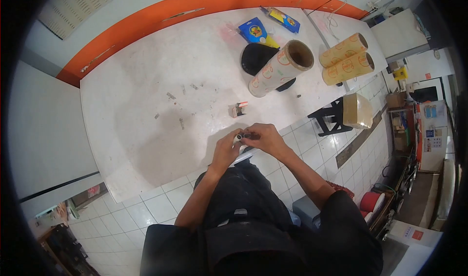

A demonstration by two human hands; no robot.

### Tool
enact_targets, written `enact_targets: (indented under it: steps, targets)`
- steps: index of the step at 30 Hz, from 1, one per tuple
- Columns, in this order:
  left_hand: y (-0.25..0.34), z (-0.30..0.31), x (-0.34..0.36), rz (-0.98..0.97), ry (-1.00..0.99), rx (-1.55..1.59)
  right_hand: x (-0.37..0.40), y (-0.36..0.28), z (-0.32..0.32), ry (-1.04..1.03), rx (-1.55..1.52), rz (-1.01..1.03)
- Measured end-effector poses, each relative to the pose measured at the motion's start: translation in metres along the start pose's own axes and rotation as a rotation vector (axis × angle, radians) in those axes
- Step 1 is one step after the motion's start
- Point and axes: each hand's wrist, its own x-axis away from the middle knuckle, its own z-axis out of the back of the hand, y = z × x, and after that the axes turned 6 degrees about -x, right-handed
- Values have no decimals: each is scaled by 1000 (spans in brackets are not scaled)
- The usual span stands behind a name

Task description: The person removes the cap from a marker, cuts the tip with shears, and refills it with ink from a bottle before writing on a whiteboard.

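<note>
Both hands are close together over the table's front edge. My left hand (225, 150) is closed around a small white tube-shaped piece (238, 137) with a round end facing up. My right hand (267, 138) pinches a small dark piece (249, 136) right at the side of the white one; I cannot tell exactly what it is. Just beyond the fingers, a small opened carton (238, 110) with an orange-red flap stands on the white table (146, 125).
Toward the back right, a large printed film roll (278, 71) leans over a black round thing (254, 57). Two yellowish rolls (347, 61) lie farther right, and blue-and-yellow packets (254, 31) lie behind. A black stool (331, 116) with a wrapped block (357, 111) stands beyond the right edge.
</note>
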Motion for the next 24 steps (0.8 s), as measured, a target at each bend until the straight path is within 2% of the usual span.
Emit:
enact_targets:
  steps: [6, 15, 24]
  targets:
    - [-1, 0, -4, -33, 65, -14, -13, -4, 1, -29, -23, -72]
    - [12, 14, -7, 4, -15, 116, -24, -13, 14, -201, 71, 29]
    - [3, 13, -7, -14, -4, 119, -36, -22, 18, -314, 163, 71]
